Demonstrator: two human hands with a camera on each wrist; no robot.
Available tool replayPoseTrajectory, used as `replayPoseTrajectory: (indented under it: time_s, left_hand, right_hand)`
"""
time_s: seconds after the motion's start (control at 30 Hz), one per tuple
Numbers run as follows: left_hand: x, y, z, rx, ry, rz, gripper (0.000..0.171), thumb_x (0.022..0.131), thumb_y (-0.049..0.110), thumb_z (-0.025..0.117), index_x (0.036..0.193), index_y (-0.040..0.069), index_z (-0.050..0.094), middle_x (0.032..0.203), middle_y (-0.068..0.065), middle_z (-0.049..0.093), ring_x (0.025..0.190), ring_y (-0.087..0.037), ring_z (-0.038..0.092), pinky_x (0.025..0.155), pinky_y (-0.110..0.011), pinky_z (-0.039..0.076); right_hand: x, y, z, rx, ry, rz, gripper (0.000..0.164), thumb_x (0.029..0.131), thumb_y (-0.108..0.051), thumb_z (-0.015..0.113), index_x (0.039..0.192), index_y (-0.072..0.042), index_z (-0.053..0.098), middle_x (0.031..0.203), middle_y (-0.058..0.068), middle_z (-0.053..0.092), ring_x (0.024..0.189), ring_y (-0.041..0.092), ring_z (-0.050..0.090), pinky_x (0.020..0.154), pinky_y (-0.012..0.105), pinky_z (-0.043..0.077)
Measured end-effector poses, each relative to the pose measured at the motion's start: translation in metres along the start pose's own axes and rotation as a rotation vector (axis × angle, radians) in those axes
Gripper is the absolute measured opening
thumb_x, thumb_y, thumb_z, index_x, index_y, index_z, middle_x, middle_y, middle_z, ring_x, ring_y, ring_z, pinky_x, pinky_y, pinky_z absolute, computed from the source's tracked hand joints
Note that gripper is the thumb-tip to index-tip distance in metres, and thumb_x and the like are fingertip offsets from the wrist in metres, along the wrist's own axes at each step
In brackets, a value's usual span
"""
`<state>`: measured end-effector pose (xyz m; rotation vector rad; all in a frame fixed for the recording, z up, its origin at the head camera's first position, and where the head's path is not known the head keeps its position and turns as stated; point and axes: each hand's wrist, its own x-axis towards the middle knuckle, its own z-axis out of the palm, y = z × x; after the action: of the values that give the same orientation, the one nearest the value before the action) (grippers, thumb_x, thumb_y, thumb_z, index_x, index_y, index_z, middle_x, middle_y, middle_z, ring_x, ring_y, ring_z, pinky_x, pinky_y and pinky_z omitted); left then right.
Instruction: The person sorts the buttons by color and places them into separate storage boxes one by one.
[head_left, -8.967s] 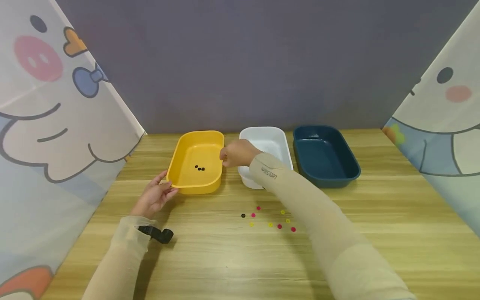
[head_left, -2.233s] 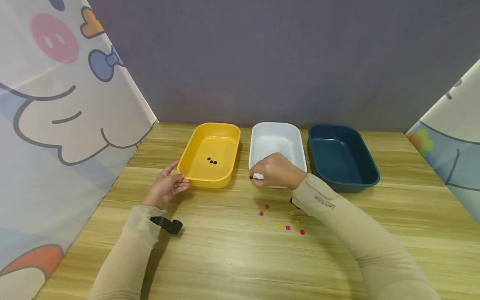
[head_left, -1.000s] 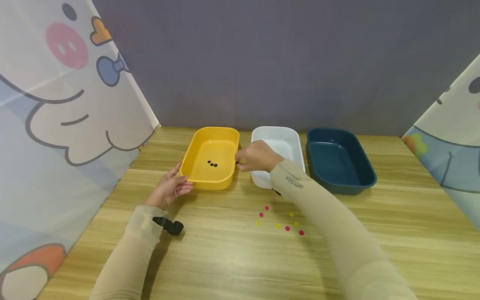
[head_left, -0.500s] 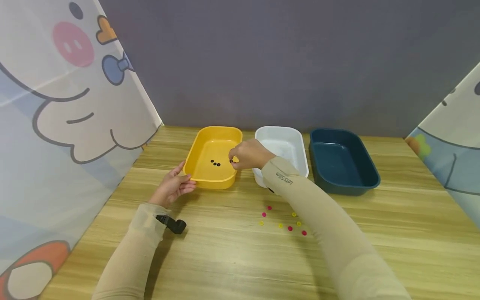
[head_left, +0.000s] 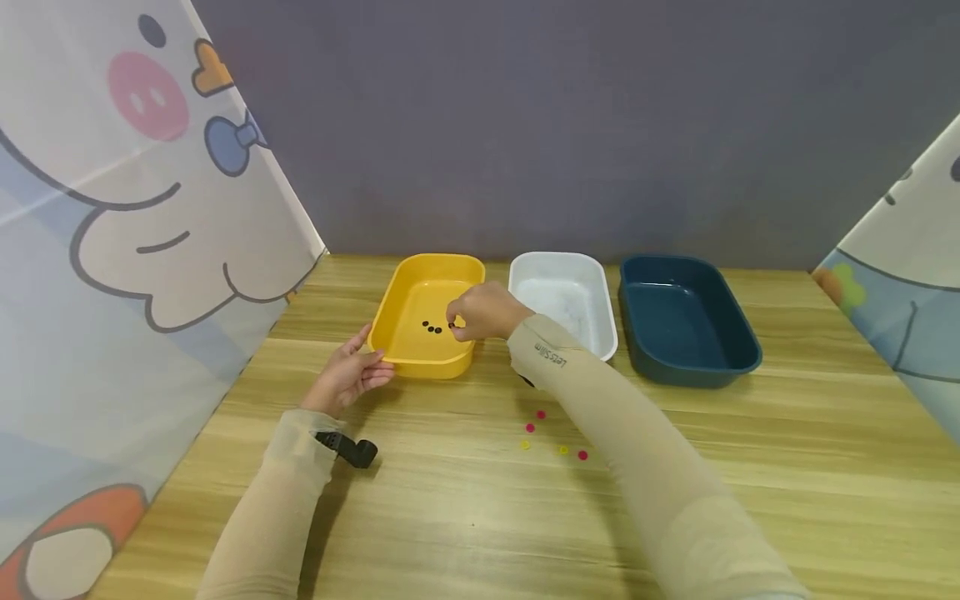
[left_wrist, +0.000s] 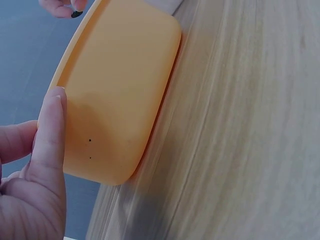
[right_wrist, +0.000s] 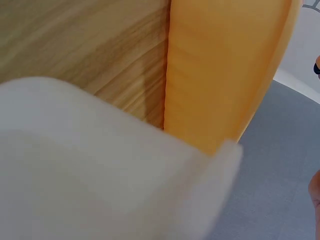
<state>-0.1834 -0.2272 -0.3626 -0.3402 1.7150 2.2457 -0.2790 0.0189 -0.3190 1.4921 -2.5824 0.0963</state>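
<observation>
My left hand (head_left: 348, 375) grips the near left corner of the yellow tray (head_left: 427, 368), pinching its rim. Over the right part of that tray, my right hand (head_left: 487, 311) pinches a small black button (left_wrist: 76, 14) between thumb and fingertip. Three more black buttons (head_left: 431, 328) lie on the tray's floor, just left of the right fingertips. In the right wrist view, the white tray's blurred rim fills the foreground, with the yellow tray's wall (right_wrist: 220, 65) behind it; the fingers show only at the right edge.
The white tray (head_left: 562, 287) stands right of the yellow one, and a dark blue tray (head_left: 678, 333) beyond it. Pink buttons (head_left: 582, 455) and yellow buttons (head_left: 563, 450) lie on the wooden table (head_left: 450, 500), partly hidden by the right forearm. A grey wall rises behind.
The right hand has carried the black button leftward from near the white tray to over the yellow tray. The black button earlier on the table is gone from there. The left hand keeps its grip.
</observation>
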Motion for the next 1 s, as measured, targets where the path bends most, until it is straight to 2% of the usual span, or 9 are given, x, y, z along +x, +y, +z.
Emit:
replayPoseTrajectory:
  time_s: [0.27, 0.53, 0.67, 0.87, 1.0]
  left_hand:
    - [-0.003, -0.001, -0.003, -0.003, -0.005, 0.011, 0.072, 0.102, -0.001, 0.037, 0.154, 0.024, -0.006, 0.067, -0.007, 0.068, 0.058, -0.013, 0.067, 0.062, -0.025, 0.059]
    - [-0.002, -0.002, -0.002, -0.001, -0.035, 0.008, 0.072, 0.102, -0.003, 0.035, 0.154, 0.023, -0.007, 0.068, -0.008, 0.068, 0.059, -0.014, 0.068, 0.063, -0.025, 0.059]
    - [-0.002, -0.001, -0.003, -0.015, -0.043, 0.01, 0.072, 0.102, -0.002, 0.035, 0.154, 0.023, -0.008, 0.067, -0.008, 0.068, 0.058, -0.014, 0.068, 0.061, -0.025, 0.059]
    - [-0.002, 0.0, -0.003, -0.027, -0.052, 0.003, 0.074, 0.102, -0.002, 0.036, 0.154, 0.024, -0.009, 0.066, -0.008, 0.068, 0.057, -0.014, 0.068, 0.059, -0.024, 0.059]
    - [-0.001, -0.001, -0.003, -0.03, -0.051, -0.004, 0.073, 0.102, -0.002, 0.036, 0.154, 0.024, -0.009, 0.066, -0.008, 0.068, 0.057, -0.014, 0.068, 0.059, -0.023, 0.059]
  right_hand:
    - [0.01, -0.001, -0.001, 0.012, -0.028, 0.027, 0.018, 0.087, -0.025, 0.064, 0.099, -0.017, 0.074, 0.078, -0.003, 0.069, 0.065, 0.011, 0.056, 0.056, 0.027, 0.048]
    - [0.013, 0.006, 0.001, 0.022, -0.094, 0.088, 0.021, 0.088, -0.026, 0.063, 0.103, -0.016, 0.073, 0.08, -0.002, 0.069, 0.072, 0.012, 0.059, 0.068, 0.03, 0.052]
    - [0.015, 0.007, -0.005, 0.021, -0.102, 0.098, 0.021, 0.089, -0.026, 0.063, 0.103, -0.014, 0.073, 0.077, -0.001, 0.068, 0.071, 0.013, 0.059, 0.069, 0.031, 0.052]
    - [0.019, 0.006, -0.013, 0.064, -0.073, 0.122, 0.022, 0.089, -0.026, 0.063, 0.104, -0.014, 0.073, 0.078, 0.0, 0.069, 0.069, 0.013, 0.057, 0.068, 0.03, 0.052]
    - [0.019, 0.01, -0.012, 0.128, -0.02, 0.194, 0.023, 0.089, -0.026, 0.062, 0.107, -0.015, 0.073, 0.078, -0.001, 0.069, 0.07, 0.015, 0.057, 0.069, 0.031, 0.053]
